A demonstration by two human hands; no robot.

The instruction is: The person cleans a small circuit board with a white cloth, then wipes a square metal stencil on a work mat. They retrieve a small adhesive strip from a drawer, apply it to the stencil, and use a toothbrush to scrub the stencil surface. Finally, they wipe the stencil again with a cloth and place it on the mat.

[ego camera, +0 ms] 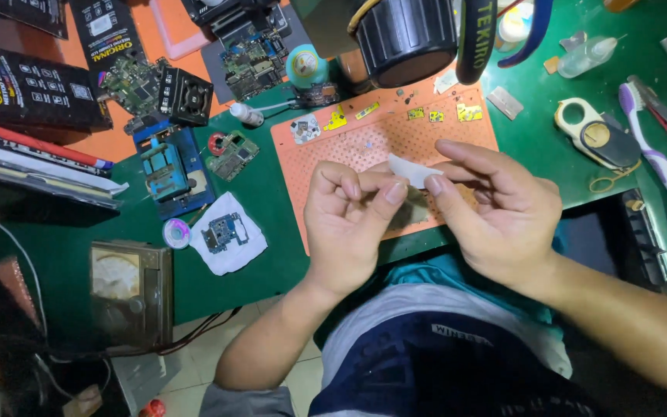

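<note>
My left hand (347,218) and my right hand (496,208) meet above the near edge of an orange perforated work mat (364,143). Between the thumb and fingers of both hands is a small white piece of cloth or tissue (413,170). A small dark part sits behind it between my fingertips; I cannot tell what it is. Several tiny yellow parts (468,113) and screws lie along the mat's far edge.
Circuit boards (235,154) and a blue board holder (170,171) lie left of the mat, one board on a white cloth (229,233). A microscope head (407,35) hangs over the mat's far side. A purple toothbrush (661,166) and a magnifier (600,137) are right.
</note>
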